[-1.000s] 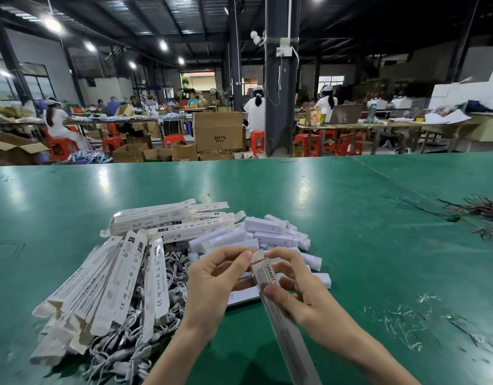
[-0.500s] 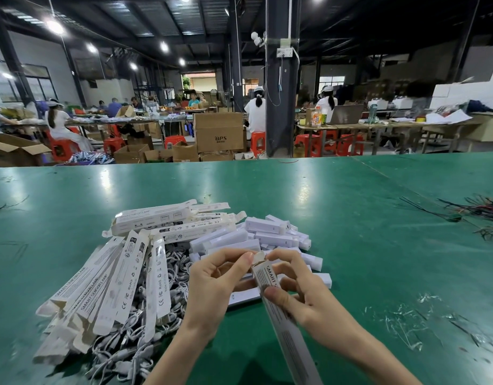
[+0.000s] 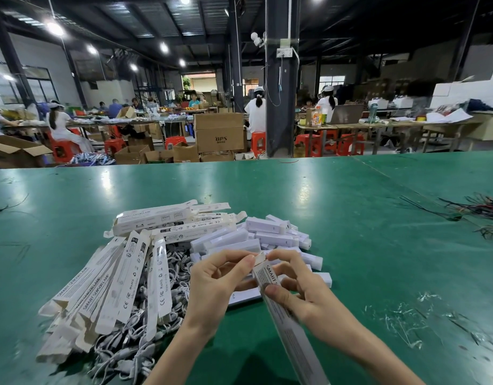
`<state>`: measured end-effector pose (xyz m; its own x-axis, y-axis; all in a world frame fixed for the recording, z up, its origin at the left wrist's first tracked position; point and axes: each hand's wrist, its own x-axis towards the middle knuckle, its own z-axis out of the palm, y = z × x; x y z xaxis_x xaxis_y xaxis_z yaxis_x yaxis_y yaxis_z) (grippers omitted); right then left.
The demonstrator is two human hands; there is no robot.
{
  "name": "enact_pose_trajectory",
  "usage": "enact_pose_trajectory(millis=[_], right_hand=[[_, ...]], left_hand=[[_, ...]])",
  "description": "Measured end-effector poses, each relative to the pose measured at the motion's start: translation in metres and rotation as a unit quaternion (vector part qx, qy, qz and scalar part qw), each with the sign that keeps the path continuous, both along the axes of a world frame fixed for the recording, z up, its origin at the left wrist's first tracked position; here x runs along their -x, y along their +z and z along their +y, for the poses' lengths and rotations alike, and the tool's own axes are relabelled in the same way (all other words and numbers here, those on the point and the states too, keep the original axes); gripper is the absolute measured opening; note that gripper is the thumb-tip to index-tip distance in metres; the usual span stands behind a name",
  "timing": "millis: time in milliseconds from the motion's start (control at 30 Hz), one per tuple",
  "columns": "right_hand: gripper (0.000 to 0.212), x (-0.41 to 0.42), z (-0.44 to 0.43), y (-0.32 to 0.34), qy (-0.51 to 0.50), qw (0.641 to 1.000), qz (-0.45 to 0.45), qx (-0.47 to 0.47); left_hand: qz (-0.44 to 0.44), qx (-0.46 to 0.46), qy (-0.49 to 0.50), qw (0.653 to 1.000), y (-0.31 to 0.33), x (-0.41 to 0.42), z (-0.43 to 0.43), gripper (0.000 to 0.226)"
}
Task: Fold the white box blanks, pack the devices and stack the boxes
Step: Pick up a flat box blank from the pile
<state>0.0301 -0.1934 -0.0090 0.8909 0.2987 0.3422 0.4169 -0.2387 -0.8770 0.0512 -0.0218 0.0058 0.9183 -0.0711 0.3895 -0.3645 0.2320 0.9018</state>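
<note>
Nearest us, our right hand (image 3: 298,294) wraps its grip round the long white box (image 3: 285,326), which slants above the green counter (image 3: 351,218), while our left hand (image 3: 216,284) pinches the end flap (image 3: 259,258) at its top. Just beyond lie flat box blanks (image 3: 123,276) over white cables (image 3: 181,262), then a heap of white devices (image 3: 267,227). Loose wires (image 3: 481,215) lie far right.

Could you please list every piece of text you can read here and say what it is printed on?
"SMART S", the rest covered: on the held box.
"SMART SENSOR LAMP": on the flat blanks at the left.
"RoHS", "CE", "FC": on the same blanks.
"BPS": on the brown carton in the background.
Fine print on the blanks: too small to read.
</note>
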Motion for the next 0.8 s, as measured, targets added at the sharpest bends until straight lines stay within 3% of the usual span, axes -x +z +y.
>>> enact_pose_trajectory(millis=[233, 400, 533, 733, 800], right_hand=[[0.033, -0.001, 0.000, -0.002, 0.001, 1.000, -0.014, 0.005], [0.042, -0.001, 0.000, -0.002, 0.002, 1.000, -0.012, -0.011], [0.032, 0.000, -0.003, -0.001, 0.011, 1.000, -0.010, -0.004], [0.039, -0.003, -0.006, 0.000, 0.014, 0.996, 0.075, -0.040], [0.042, -0.005, -0.009, 0.002, 0.044, 0.988, 0.128, -0.073]], left_hand=[[-0.006, -0.002, -0.009, 1.000, -0.002, -0.002, -0.001, 0.011], [-0.026, -0.049, -0.004, 0.998, -0.005, -0.004, -0.001, 0.020], [-0.029, -0.105, 0.003, 0.994, -0.011, -0.003, -0.002, 0.024], [0.088, -0.081, -0.023, 0.993, -0.013, -0.007, 0.000, 0.023], [0.134, -0.033, -0.029, 0.990, -0.013, -0.010, 0.000, 0.023]])
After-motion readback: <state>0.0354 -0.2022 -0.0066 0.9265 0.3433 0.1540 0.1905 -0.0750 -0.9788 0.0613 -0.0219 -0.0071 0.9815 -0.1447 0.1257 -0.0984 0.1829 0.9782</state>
